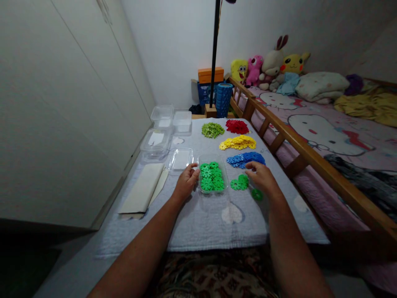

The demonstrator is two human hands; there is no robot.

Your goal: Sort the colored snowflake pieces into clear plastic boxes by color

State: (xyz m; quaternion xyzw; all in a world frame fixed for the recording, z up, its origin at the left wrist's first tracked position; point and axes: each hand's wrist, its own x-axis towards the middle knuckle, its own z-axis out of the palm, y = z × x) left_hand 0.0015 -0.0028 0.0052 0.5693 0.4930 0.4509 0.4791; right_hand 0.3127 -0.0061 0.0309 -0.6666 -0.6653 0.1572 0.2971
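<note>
Lap (214, 275): dark patterned clothing at the bottom, between my left forearm (149, 240) and my right forearm (291, 236), both bare.
Tub (225, 178): clear, in front of me near the middle of the counter (198, 231), with green pieces (212, 177) inside, toothed at the edge and laid in overlapping rows.
Left hand (188, 179): at the tub's left side, fingers bent, tips at its rim; I can't say whether they grip it or only rest there.
Right hand (262, 179): to the right of the tub, fingers loosely curled with a gap between thumb and forefinger; I see nothing in it.
Loose green: a small overlapping cluster (243, 181) between the tub and my right hand, and a single piece (257, 194) beside my wrist.
Blue pile (246, 159): just beyond my right fingertips; contact is unclear.
Farther piles: yellow (238, 142) behind the blue, red (237, 126) behind the yellow, light green (212, 130) left of the red.
Left side: a clear lid (181, 160) beyond my left hand, more clear tubs (155, 142) past it, a folded beige sheet (142, 188) nearer me.
Right side: a bed (310, 116) behind a wooden rail (288, 147), plush toys (254, 71) at its far end.
</note>
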